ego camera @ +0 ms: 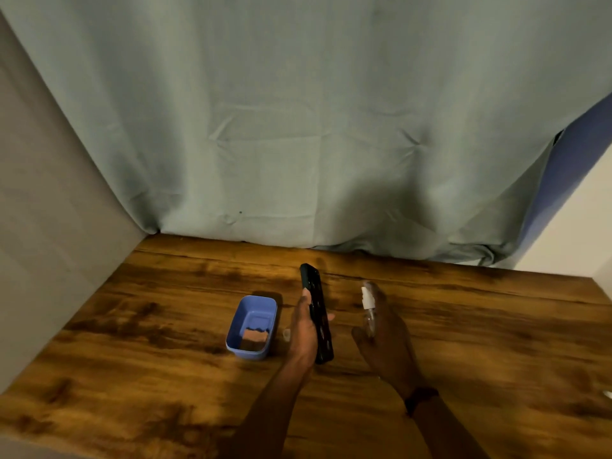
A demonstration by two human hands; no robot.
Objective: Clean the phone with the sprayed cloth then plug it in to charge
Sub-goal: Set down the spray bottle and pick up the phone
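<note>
A black phone [317,313] is held on edge above the wooden table [165,359], gripped by my left hand [304,329] with the thumb on its left side and fingertips showing on the right. Just to the right, my right hand [384,332] is blurred and wraps a small clear spray bottle [368,304] with a white nozzle. A blue rectangular tub [253,326] stands left of the phone, and a pinkish cloth [254,337] lies folded inside it.
A grey-green curtain [298,127] hangs along the table's back edge. A pale wall [49,226] borders the left side. A small clear cap-like item [286,334] lies between tub and left hand. Something white [607,394] peeks in at the right edge.
</note>
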